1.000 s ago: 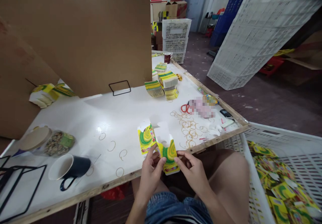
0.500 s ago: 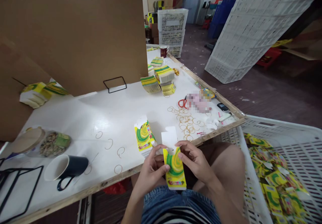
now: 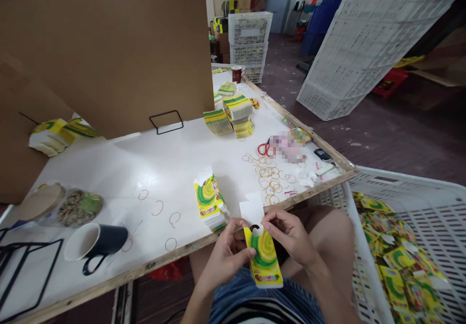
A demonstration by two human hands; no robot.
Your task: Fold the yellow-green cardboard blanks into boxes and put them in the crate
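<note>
Above my lap, my left hand grips the left side of a small yellow and green box, thumb across its front. The box tilts slightly, its white top flap raised and a notch in its upper edge. My right hand is closed at the upper right corner of the box, fingertips pinching by the flap. Beyond my left hand, a stack of similar flattened boxes lies near the table's front edge. Loose rubber bands are scattered to the right of that stack.
A white crate with many yellow packets stands at my right. On the white table are a dark mug, red-handled scissors, a phone-like black device and bundled box blanks. Tall white crates stand beyond.
Both hands and the box have shifted a little right and toward my body. The box has tilted more, and my right fingers have drawn together at its top corner.
</note>
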